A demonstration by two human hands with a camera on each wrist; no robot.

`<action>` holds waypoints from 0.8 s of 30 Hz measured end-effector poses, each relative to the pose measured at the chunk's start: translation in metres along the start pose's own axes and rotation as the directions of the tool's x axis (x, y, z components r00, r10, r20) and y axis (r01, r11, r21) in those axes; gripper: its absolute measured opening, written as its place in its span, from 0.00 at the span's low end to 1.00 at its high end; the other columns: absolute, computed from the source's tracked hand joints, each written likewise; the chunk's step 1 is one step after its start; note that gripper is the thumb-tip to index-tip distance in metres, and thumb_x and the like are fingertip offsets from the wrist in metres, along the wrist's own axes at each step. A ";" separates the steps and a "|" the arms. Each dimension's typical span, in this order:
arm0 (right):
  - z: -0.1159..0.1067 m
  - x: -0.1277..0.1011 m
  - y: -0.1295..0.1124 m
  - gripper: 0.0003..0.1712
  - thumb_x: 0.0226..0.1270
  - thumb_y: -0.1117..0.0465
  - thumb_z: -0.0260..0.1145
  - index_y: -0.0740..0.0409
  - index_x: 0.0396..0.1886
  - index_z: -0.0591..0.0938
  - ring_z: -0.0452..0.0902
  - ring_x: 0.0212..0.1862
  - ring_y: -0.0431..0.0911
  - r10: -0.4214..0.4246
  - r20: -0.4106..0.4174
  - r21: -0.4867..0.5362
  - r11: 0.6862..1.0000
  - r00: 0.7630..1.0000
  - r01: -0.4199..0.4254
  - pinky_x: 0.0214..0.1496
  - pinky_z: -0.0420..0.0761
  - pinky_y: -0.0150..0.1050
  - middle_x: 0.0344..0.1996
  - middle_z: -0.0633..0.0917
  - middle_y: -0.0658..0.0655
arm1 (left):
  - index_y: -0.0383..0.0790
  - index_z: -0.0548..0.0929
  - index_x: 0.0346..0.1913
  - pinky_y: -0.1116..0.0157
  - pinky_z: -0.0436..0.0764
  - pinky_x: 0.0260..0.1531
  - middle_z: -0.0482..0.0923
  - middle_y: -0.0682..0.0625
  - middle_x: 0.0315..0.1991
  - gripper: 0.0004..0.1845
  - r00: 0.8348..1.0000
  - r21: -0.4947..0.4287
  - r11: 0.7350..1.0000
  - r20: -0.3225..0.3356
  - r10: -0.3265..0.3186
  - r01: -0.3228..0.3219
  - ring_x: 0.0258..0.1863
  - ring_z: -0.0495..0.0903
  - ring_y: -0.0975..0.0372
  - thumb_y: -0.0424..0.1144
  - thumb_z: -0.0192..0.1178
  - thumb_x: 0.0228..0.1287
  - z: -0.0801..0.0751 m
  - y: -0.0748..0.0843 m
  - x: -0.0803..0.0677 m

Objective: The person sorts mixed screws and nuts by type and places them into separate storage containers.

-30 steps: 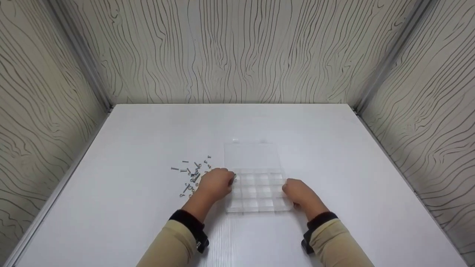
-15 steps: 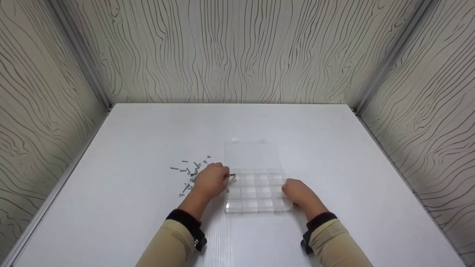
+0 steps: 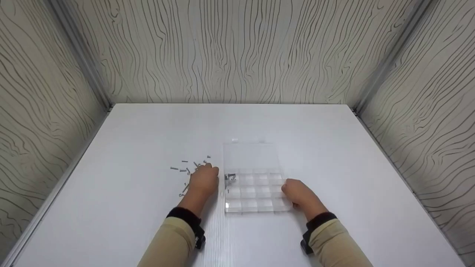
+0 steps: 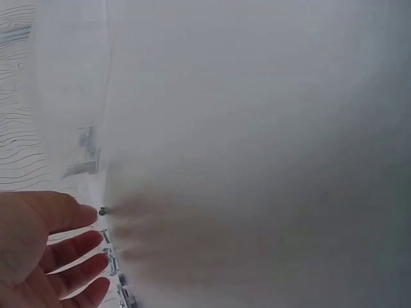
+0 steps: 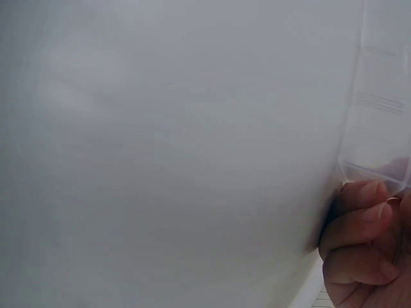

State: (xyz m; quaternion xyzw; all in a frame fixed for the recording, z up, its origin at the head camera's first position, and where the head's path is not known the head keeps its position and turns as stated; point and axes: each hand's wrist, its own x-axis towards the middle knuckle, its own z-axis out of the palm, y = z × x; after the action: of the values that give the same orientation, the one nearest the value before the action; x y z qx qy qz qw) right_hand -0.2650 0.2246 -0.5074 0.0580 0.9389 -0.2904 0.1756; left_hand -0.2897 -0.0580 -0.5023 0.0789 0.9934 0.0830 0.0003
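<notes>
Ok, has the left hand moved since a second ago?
Yes, leftward. In the head view, the left hand has gone from overlapping the left edge of the compartment box to over the loose screws.

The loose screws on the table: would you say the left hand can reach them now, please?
Probably yes: the left hand is right at the loose screws, with the clear box beside it, not between.

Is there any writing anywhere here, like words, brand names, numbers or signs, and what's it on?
None that can be read.
Clear compartment box: faint lines in the right wrist view, no legible text.
Loose screws: too small to tell if marked.
Dark devices at the wrists: too small to read any marking.
Back wall: a wavy line pattern, no lettering.
</notes>
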 end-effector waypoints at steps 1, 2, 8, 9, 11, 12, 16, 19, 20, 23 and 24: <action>0.000 0.000 0.000 0.13 0.66 0.63 0.44 0.66 0.38 0.73 0.64 0.16 0.45 -0.005 -0.003 -0.001 1.000 1.000 0.005 0.10 0.64 0.31 0.21 0.73 0.58 | 0.41 0.80 0.41 0.57 0.80 0.39 0.77 0.45 0.39 0.08 1.000 0.009 1.000 0.010 -0.003 0.002 0.41 0.77 0.53 0.38 0.53 0.63 0.001 0.000 0.000; 0.000 -0.001 0.000 0.12 0.66 0.63 0.44 0.65 0.37 0.73 0.64 0.16 0.45 -0.011 -0.005 -0.005 1.000 1.000 0.011 0.10 0.64 0.31 0.20 0.73 0.58 | 0.41 0.80 0.41 0.57 0.80 0.40 0.77 0.45 0.40 0.09 1.000 0.017 1.000 0.018 -0.005 0.005 0.41 0.77 0.53 0.39 0.52 0.64 0.002 0.001 0.001; -0.001 -0.002 -0.001 0.12 0.66 0.63 0.45 0.66 0.36 0.73 0.67 0.17 0.46 -0.028 -0.009 -0.027 0.999 1.000 0.028 0.11 0.67 0.32 0.21 0.73 0.58 | 0.42 0.79 0.46 0.55 0.77 0.48 0.77 0.44 0.47 0.11 0.999 0.027 1.000 0.033 0.005 -0.006 0.48 0.76 0.52 0.38 0.52 0.63 0.006 0.003 0.003; -0.001 -0.002 -0.001 0.12 0.66 0.63 0.45 0.66 0.36 0.73 0.67 0.17 0.46 -0.027 -0.008 -0.029 0.999 1.000 0.027 0.12 0.67 0.32 0.20 0.73 0.58 | 0.41 0.79 0.46 0.55 0.76 0.49 0.77 0.44 0.48 0.11 0.999 0.025 1.000 0.033 0.015 -0.016 0.49 0.76 0.52 0.37 0.52 0.63 0.007 0.003 0.004; -0.001 -0.003 -0.001 0.12 0.65 0.63 0.45 0.66 0.35 0.73 0.68 0.17 0.46 -0.026 -0.008 -0.031 0.999 1.000 0.026 0.12 0.67 0.33 0.20 0.73 0.58 | 0.41 0.79 0.45 0.55 0.77 0.48 0.77 0.43 0.46 0.10 0.999 0.024 0.999 0.029 0.037 -0.037 0.48 0.76 0.52 0.36 0.53 0.62 0.006 0.003 0.005; -0.001 -0.003 -0.001 0.12 0.65 0.63 0.45 0.66 0.34 0.73 0.68 0.16 0.46 -0.030 -0.010 -0.036 0.999 0.999 0.030 0.11 0.67 0.33 0.19 0.73 0.58 | 0.41 0.79 0.44 0.55 0.77 0.47 0.78 0.43 0.45 0.10 0.998 0.023 0.999 0.026 0.048 -0.049 0.47 0.76 0.52 0.35 0.53 0.61 0.006 0.004 0.005; -0.001 -0.002 0.000 0.11 0.64 0.63 0.45 0.65 0.32 0.73 0.67 0.15 0.46 -0.046 -0.015 -0.042 0.998 0.999 0.046 0.11 0.67 0.32 0.19 0.73 0.58 | 0.42 0.80 0.41 0.58 0.79 0.40 0.78 0.45 0.40 0.07 0.996 0.037 0.996 0.025 0.080 -0.081 0.41 0.77 0.54 0.35 0.55 0.61 0.006 0.005 0.006; -0.001 -0.001 0.000 0.11 0.63 0.64 0.45 0.65 0.32 0.73 0.67 0.15 0.46 -0.054 -0.015 -0.052 0.997 0.998 0.053 0.11 0.66 0.32 0.19 0.73 0.58 | 0.43 0.80 0.37 0.59 0.80 0.35 0.77 0.47 0.35 0.05 0.995 0.039 0.994 0.030 0.097 -0.098 0.37 0.77 0.55 0.34 0.56 0.59 0.006 0.005 0.007; -0.001 -0.001 0.001 0.11 0.64 0.64 0.45 0.65 0.32 0.73 0.67 0.15 0.46 -0.056 -0.015 -0.057 0.997 0.998 0.055 0.11 0.66 0.32 0.19 0.73 0.58 | 0.43 0.80 0.36 0.59 0.80 0.34 0.77 0.47 0.34 0.05 0.995 0.033 0.994 0.028 0.100 -0.101 0.35 0.77 0.55 0.34 0.56 0.59 0.006 0.005 0.008; -0.001 -0.001 0.001 0.11 0.64 0.64 0.46 0.65 0.31 0.73 0.66 0.14 0.45 -0.067 -0.016 -0.071 0.995 0.998 0.065 0.11 0.66 0.31 0.18 0.72 0.57 | 0.44 0.80 0.33 0.61 0.79 0.31 0.76 0.49 0.30 0.03 0.995 -0.003 0.995 0.031 0.097 -0.097 0.32 0.76 0.56 0.35 0.58 0.56 0.007 0.004 0.010; -0.001 -0.001 0.001 0.11 0.65 0.65 0.46 0.65 0.31 0.73 0.66 0.14 0.45 -0.070 -0.015 -0.076 0.995 0.997 0.069 0.11 0.66 0.31 0.17 0.72 0.57 | 0.44 0.80 0.32 0.61 0.79 0.30 0.76 0.50 0.29 0.02 0.995 -0.018 0.996 0.033 0.092 -0.092 0.31 0.76 0.57 0.35 0.59 0.55 0.007 0.004 0.010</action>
State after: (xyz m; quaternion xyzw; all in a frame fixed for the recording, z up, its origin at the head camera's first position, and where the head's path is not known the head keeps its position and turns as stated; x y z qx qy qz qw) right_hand -0.2639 0.2262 -0.5072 0.0212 0.9522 -0.2600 0.1593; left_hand -0.2992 -0.0516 -0.5087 0.1259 0.9879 0.0899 0.0141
